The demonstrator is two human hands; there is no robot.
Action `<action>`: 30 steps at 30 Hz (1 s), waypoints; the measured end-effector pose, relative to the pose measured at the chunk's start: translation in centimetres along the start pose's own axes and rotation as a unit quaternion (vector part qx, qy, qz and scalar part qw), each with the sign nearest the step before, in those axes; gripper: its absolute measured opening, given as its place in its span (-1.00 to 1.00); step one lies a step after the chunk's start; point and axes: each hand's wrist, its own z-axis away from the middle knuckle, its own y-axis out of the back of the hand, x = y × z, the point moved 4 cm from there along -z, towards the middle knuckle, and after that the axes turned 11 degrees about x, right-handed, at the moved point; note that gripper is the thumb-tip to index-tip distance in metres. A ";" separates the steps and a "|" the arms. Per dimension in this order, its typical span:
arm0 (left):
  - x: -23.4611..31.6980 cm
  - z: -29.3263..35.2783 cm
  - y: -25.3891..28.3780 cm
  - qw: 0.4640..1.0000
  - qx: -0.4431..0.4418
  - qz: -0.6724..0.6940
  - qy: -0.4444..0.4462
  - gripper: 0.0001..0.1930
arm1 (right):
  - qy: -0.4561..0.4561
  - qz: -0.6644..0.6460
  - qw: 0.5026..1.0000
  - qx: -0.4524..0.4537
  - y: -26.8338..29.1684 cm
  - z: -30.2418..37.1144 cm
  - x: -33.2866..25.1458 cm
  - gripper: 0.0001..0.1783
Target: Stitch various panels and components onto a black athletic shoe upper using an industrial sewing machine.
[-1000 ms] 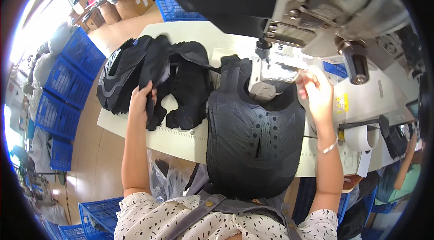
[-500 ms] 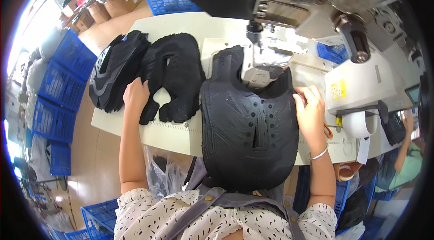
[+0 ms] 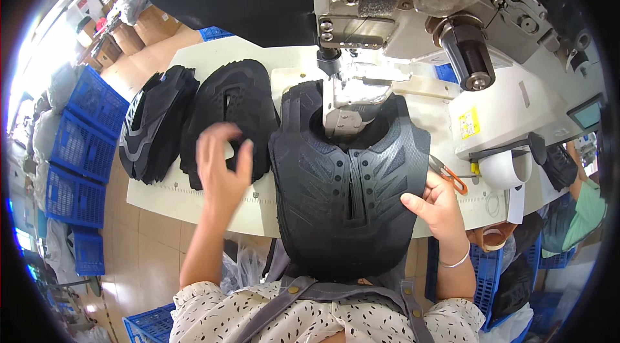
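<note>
A stack of black shoe uppers (image 3: 323, 214) with rows of lace holes and a centre slit lies under the sewing machine's presser head (image 3: 342, 120), its near end hanging over the table edge toward me. At its right edge, my right hand (image 3: 442, 207) pinches the shoe upper, thumb on top and fingers mostly hidden beneath. My left hand (image 3: 223, 162), slightly blurred, is raised with thumb and fingers apart, holding nothing. It hovers by the near end of a second pile of black pieces (image 3: 242, 88). Left of that stands a pile of black and grey pieces (image 3: 152, 130).
Orange-handled scissors (image 3: 455, 181) lie right of the upper. A white cup-shaped part (image 3: 507, 172) is beside the machine's housing (image 3: 510, 110). Blue crates (image 3: 74, 155) are stacked at the left. Another person's green sleeve (image 3: 584, 214) shows far right.
My left hand has left the pile edge and moved right, fingers spreading. My right hand has slid nearer along the upper's edge. The whole view has shifted slightly.
</note>
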 end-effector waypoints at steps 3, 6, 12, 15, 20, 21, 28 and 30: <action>2.7 1.6 2.0 0.899 -0.268 0.308 0.161 -0.74 | 0.048 -0.131 0.987 0.081 -0.9 -0.9 -1.6 -0.60; 4.4 2.3 2.1 0.669 -0.513 0.465 0.269 -0.56 | 0.004 -0.263 0.965 0.020 -2.4 -2.3 -3.6 -0.63; 8.7 0.4 0.2 0.399 -0.320 0.655 0.556 -0.51 | -0.005 -0.252 0.965 0.072 -3.8 -3.1 -3.8 -0.65; 8.9 -0.9 -0.3 0.471 -0.283 0.666 0.505 -0.58 | 0.035 -0.220 0.970 0.099 -3.4 -3.5 -3.5 -0.68; 8.5 -1.3 0.4 0.555 -0.243 0.687 0.401 -0.64 | 0.035 -0.232 0.965 0.116 -3.4 -3.7 -3.8 -0.69; 8.5 -1.6 0.1 0.554 -0.245 0.687 0.401 -0.64 | 0.037 -0.237 0.964 0.111 -3.5 -3.7 -3.8 -0.69; 8.6 -3.6 -2.6 0.505 -0.255 0.703 0.432 -0.71 | 0.054 -0.259 0.953 0.148 -2.4 -4.4 -3.9 -0.61; 8.8 -3.6 -2.7 0.529 -0.251 0.696 0.415 -0.68 | 0.087 -0.224 0.969 0.060 -2.6 -3.8 -4.0 -0.53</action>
